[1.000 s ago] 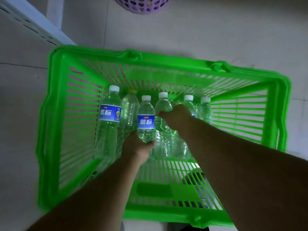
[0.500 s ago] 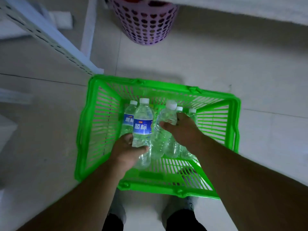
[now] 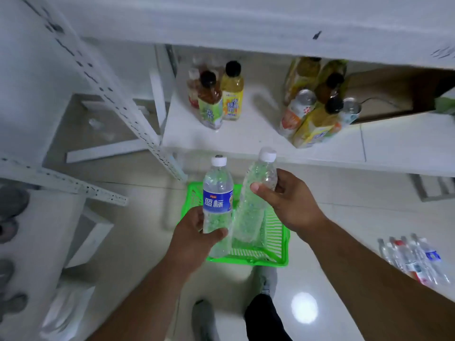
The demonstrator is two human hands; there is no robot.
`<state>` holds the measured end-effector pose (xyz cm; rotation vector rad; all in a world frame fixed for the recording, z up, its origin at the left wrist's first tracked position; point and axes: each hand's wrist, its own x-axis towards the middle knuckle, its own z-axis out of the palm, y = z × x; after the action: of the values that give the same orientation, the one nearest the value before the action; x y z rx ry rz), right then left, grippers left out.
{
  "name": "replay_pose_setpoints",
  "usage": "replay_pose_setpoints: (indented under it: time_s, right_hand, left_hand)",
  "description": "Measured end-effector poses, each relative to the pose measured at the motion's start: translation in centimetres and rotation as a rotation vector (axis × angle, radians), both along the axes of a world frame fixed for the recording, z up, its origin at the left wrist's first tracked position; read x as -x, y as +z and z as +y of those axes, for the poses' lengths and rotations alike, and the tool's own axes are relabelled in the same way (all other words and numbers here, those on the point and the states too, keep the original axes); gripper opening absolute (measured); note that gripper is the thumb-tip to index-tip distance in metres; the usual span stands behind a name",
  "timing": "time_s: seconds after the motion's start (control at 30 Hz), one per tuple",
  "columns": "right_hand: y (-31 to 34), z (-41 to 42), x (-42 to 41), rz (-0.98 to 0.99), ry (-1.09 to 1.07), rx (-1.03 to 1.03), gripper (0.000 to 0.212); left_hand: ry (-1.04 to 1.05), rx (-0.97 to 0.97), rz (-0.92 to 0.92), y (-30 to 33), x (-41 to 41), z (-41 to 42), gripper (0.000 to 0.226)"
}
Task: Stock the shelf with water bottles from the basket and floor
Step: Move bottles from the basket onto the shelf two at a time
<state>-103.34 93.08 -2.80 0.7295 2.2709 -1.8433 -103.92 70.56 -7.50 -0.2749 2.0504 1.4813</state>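
My left hand [image 3: 197, 236] grips the lower body of a water bottle with a blue label [image 3: 218, 193], held upright above the green basket [image 3: 275, 257]. My right hand [image 3: 286, 201] grips a second, unlabelled clear water bottle [image 3: 253, 200] near its shoulder, tilted slightly right. Both bottles have white caps and hang just in front of the white shelf board [image 3: 246, 136]. The basket sits on the floor far below, mostly hidden behind the bottles and hands. Several more water bottles [image 3: 416, 259] lie on the floor at the right.
Tea and juice bottles [image 3: 216, 99] stand at the shelf's left, and more bottles and cans [image 3: 317, 107] toward the right. A cardboard box [image 3: 398, 92] sits at the back right. A perforated white upright [image 3: 123, 107] runs down the left. My feet [image 3: 204, 318] are on the tiled floor.
Both hands have lifted their bottles out of the basket and up to shelf height. The view has risen, so the shelf and its drinks have come into sight.
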Motion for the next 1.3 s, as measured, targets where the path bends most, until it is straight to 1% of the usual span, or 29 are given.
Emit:
replay_pose_setpoints:
  time_s: [0.13,0.27,0.43,0.5,0.53,0.63,0.73,0.83,0.87,1.0,1.17,1.3]
  right_hand:
    - [12.0,-1.9,-3.0,0.119,-0.044,0.021,0.028]
    - [21.2,-3.9,-6.3,0.231,-0.08,-0.046,0.027]
    - [29.2,-5.3,-9.3,0.319,-0.099,-0.124,0.03]
    - [31.4,-5.2,-10.0,0.342,-0.107,-0.175,0.036]
    - [32.4,-4.9,-10.2,0.363,-0.103,-0.185,0.035]
    - [35.3,-3.9,-10.5,0.418,-0.084,-0.177,0.022]
    - [37.6,-2.4,-10.5,0.462,-0.068,-0.187,0.022]
    - [39.1,-0.4,-10.2,0.473,-0.063,-0.162,0.021]
    - [39.4,0.4,-10.1,0.477,-0.054,-0.156,0.021]
    - [40.2,3.8,-9.1,0.472,-0.011,-0.175,0.021]
    - [40.7,7.2,-7.4,0.484,0.025,-0.188,0.017]
    - [40.8,9.2,-5.0,0.475,0.026,-0.187,0.023]
  left_hand:
    - [-0.068,-0.028,0.129,10.8,-1.8,-2.1,0.047]
    - [-0.103,-0.066,0.245,19.8,-3.8,-3.9,0.047]
    - [-0.115,-0.108,0.34,27.6,-6.2,-4.9,0.05]
    - [-0.107,-0.109,0.362,29.9,-6.8,-4.9,0.05]
    - [-0.104,-0.106,0.375,30.9,-7.0,-4.7,0.05]
    - [-0.078,-0.096,0.418,33.1,-7.5,-3.7,0.049]
    - [-0.079,-0.092,0.447,34.4,-7.5,-2.0,0.052]
    - [-0.099,-0.124,0.456,35.4,-7.5,0.1,0.061]
    - [-0.1,-0.13,0.458,35.7,-7.5,0.9,0.062]
    - [-0.045,-0.16,0.466,36.6,-7.4,4.3,0.054]
    - [-0.012,-0.138,0.488,37.4,-6.4,7.8,0.052]
    - [-0.009,-0.132,0.488,37.8,-4.3,9.7,0.048]
